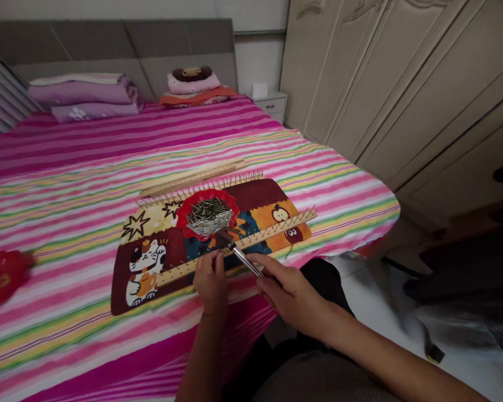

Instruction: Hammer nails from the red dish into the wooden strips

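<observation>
My right hand (285, 290) grips the metal handle of a small hammer (240, 255); its dark head rests over a wooden strip (276, 230) studded with a row of nails. My left hand (212, 282) is pinched at the strip just left of the hammer head, fingers closed on something too small to make out. Just beyond sits a red scalloped dish (193, 207) heaped with loose nails (209, 215). All of it lies on a patchwork mat (151, 262) with a cat picture. A second nailed strip (201, 188) runs along the mat's far edge.
The mat lies on a bed with a pink striped sheet (88, 162). Plain wooden slats (193, 176) lie behind the mat. A red bag (2, 273) is at the left edge. Folded bedding (84, 95) sits at the headboard, and beige wardrobe doors (402, 84) stand on the right.
</observation>
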Available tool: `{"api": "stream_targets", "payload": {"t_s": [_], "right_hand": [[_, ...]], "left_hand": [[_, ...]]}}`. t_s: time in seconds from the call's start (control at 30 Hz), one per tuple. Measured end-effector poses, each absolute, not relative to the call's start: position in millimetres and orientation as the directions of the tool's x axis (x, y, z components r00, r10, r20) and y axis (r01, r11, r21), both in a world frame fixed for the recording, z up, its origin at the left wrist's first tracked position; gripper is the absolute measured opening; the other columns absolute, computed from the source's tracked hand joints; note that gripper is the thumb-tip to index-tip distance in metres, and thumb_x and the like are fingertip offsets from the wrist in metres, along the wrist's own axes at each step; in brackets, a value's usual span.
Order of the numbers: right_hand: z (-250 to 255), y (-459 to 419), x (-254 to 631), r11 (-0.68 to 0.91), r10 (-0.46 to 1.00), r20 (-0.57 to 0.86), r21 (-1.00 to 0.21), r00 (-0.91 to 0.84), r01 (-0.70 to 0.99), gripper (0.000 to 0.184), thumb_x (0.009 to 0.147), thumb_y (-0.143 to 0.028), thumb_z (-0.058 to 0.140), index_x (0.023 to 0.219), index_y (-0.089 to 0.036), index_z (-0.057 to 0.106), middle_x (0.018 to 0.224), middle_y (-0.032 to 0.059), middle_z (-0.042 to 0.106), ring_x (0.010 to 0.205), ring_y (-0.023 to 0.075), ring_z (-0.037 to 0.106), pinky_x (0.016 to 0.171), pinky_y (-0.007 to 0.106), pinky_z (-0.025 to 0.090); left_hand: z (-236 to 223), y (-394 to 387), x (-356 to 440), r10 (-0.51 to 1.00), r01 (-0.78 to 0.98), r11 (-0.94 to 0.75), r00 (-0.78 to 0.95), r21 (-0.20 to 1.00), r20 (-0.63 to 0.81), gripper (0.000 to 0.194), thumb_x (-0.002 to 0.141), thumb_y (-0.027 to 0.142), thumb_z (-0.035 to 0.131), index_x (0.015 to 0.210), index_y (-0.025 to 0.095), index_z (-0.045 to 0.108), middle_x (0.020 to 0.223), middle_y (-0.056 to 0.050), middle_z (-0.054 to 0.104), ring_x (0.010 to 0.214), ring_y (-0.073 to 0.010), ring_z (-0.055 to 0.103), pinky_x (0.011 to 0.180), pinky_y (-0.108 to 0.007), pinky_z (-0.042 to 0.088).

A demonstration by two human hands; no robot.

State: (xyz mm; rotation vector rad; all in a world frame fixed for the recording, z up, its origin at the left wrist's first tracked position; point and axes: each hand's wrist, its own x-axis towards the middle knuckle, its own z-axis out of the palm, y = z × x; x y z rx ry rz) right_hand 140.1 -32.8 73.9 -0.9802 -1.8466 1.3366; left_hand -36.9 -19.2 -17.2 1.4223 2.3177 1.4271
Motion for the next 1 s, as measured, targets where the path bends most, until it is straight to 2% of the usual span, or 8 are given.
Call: {"api": "stream_targets", "payload": {"t_s": [0.1, 0.27, 0.47, 0.57, 0.63, 0.73, 0.8, 1.0], "right_hand": [[73.3, -27.3, 131.4, 0.254, 0.833, 0.111, -0.947, -0.542, 0.197, 0.043, 0.089, -0.011, 0.04, 0.129, -0.021, 0.05, 0.062, -0.0045, 0.048, 0.053, 0.0099, 0.043, 0.052, 0.02, 0.039], [67.5, -29.0, 129.7, 0.24, 0.838, 0.05, -0.928, -0.543, 0.285, 0.042, 0.084, -0.007, 0.041, 0.121, -0.02, 0.056, 0.074, -0.0004, 0.057, 0.063, 0.0119, 0.049, 0.06, 0.023, 0.042], [71.0, -50.0, 156.5, 0.126, 0.865, -0.016, -0.961, -0.502, 0.248, 0.042, 0.088, -0.013, 0.04, 0.128, -0.019, 0.053, 0.057, -0.0061, 0.041, 0.048, 0.0091, 0.037, 0.044, 0.019, 0.032], [61.2, -58.7, 174.1, 0.036, 0.887, -0.081, -0.97, -0.455, 0.242, 0.041, 0.091, -0.02, 0.041, 0.131, -0.018, 0.051, 0.058, -0.0059, 0.04, 0.048, 0.0089, 0.035, 0.041, 0.019, 0.028], [50.9, -62.7, 184.0, -0.018, 0.897, -0.113, -0.976, -0.427, 0.219, 0.042, 0.091, -0.024, 0.042, 0.131, -0.018, 0.051, 0.061, -0.005, 0.042, 0.048, 0.0086, 0.034, 0.041, 0.019, 0.027], [37.8, -66.3, 194.4, -0.096, 0.915, -0.165, -0.975, -0.368, 0.198, 0.044, 0.09, -0.027, 0.043, 0.132, -0.017, 0.05, 0.063, -0.0036, 0.045, 0.049, 0.0088, 0.035, 0.04, 0.019, 0.027], [33.6, -67.4, 198.4, -0.145, 0.919, -0.204, -0.971, -0.336, 0.192, 0.046, 0.09, -0.03, 0.044, 0.133, -0.016, 0.048, 0.063, -0.0036, 0.045, 0.048, 0.0089, 0.035, 0.04, 0.019, 0.026], [34.1, -66.4, 202.2, -0.151, 0.908, -0.222, -0.965, -0.355, 0.217, 0.049, 0.088, -0.033, 0.045, 0.135, -0.017, 0.047, 0.061, -0.0043, 0.045, 0.046, 0.0084, 0.034, 0.038, 0.019, 0.024]], "left_hand": [[-23.2, -20.5, -37.9, 0.707, 0.659, 0.098, -0.574, 0.746, 0.414, 0.017, 0.081, 0.031, 0.052, 0.082, 0.021, 0.066, 0.079, -0.002, 0.065, 0.078, -0.0153, 0.059, 0.075, -0.027, 0.045], [-26.3, -21.6, -39.4, 0.7, 0.661, 0.113, -0.583, 0.742, 0.412, 0.013, 0.08, 0.027, 0.053, 0.079, 0.022, 0.064, 0.077, -0.001, 0.064, 0.076, -0.0142, 0.059, 0.072, -0.025, 0.045], [-28.4, -22.0, -41.8, 0.739, 0.563, 0.077, -0.587, 0.823, 0.332, 0.018, 0.08, 0.034, 0.053, 0.083, 0.021, 0.065, 0.081, -0.002, 0.064, 0.076, -0.0144, 0.06, 0.073, -0.027, 0.048], [-21.7, -26.8, -47.0, 0.746, 0.486, 0.085, -0.61, 0.87, 0.268, 0.025, 0.079, 0.039, 0.055, 0.09, 0.019, 0.066, 0.082, -0.003, 0.063, 0.069, -0.0138, 0.06, 0.067, -0.027, 0.049], [-8.5, -27.8, -53.6, 0.721, 0.519, 0.1, -0.626, 0.849, 0.297, 0.027, 0.08, 0.04, 0.054, 0.092, 0.019, 0.066, 0.081, -0.003, 0.063, 0.068, -0.0136, 0.06, 0.066, -0.027, 0.049], [19.6, -16.5, -67.7, 0.692, 0.699, 0.138, -0.575, 0.702, 0.437, 0.023, 0.08, 0.036, 0.052, 0.087, 0.019, 0.067, 0.084, -0.004, 0.064, 0.075, -0.0157, 0.06, 0.074, -0.029, 0.048], [36.5, 0.8, -77.5, 0.737, 0.799, 0.19, -0.5, 0.57, 0.455, 0.022, 0.08, 0.03, 0.052, 0.087, 0.018, 0.068, 0.086, -0.006, 0.066, 0.08, -0.0182, 0.06, 0.078, -0.032, 0.047], [54.6, 61.5, -88.8, 0.888, 0.901, 0.406, -0.428, 0.153, 0.167, 0.03, 0.08, 0.026, 0.046, 0.091, 0.014, 0.071, 0.094, -0.016, 0.068, 0.092, -0.0287, 0.061, 0.079, -0.039, 0.045]]}}
